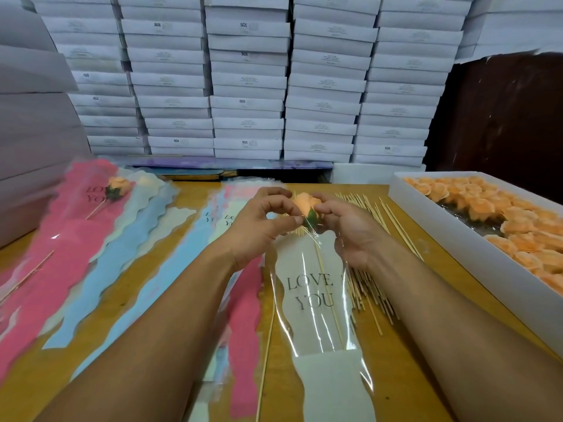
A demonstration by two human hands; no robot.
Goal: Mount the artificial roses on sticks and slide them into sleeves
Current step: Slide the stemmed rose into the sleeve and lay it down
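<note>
Peach rose (305, 201) sits between both hands above the counter (405, 388). Left hand (259, 226) pinches at its green base w/ thumb & curled fingers; right hand (347, 226) fingers curl round the bloom's far side. Its stick (330, 300) runs down inside a clear "LOVE YOU" sleeve (316, 300). Loose sticks (370, 214) lie just right of the sleeve. White box (475, 254) at right holds rows of peach roses (518, 220). At far left, one sleeved rose (117, 185) lies on pink sleeves.
</note>
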